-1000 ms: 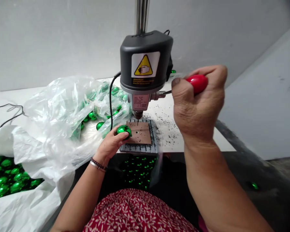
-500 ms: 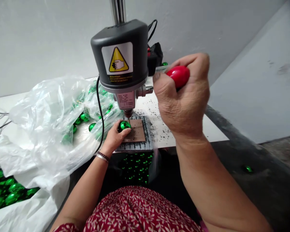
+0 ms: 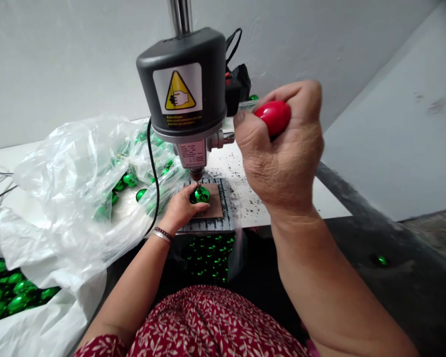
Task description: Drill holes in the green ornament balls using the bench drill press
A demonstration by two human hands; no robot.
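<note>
Thumb and fingers of my left hand (image 3: 184, 206) curl around a shiny green ball ornament (image 3: 200, 195), holding it over a brown board (image 3: 216, 204) on the drill press base (image 3: 228, 218). Directly above the ball is the chuck (image 3: 196, 173) with its thin bit; whether the tip touches the ball I cannot tell. My right hand (image 3: 282, 144), raised on the right, is wrapped round the red knob (image 3: 274, 118) of the press's feed lever. The black drill press head (image 3: 182, 79) carries a yellow warning sticker.
On the left, a clear plastic bag (image 3: 70, 168) with green balls covers the white table (image 3: 252, 173). More green balls (image 3: 18, 292) lie at lower left and in a container (image 3: 210, 258) below the table edge. A black cord (image 3: 152, 183) hangs beside my left hand. Dark shavings litter the tabletop.
My left hand has carried the green ball slightly to the right, bringing it beneath the drill bit. My right hand stays on the red knob, nearly unmoved.
</note>
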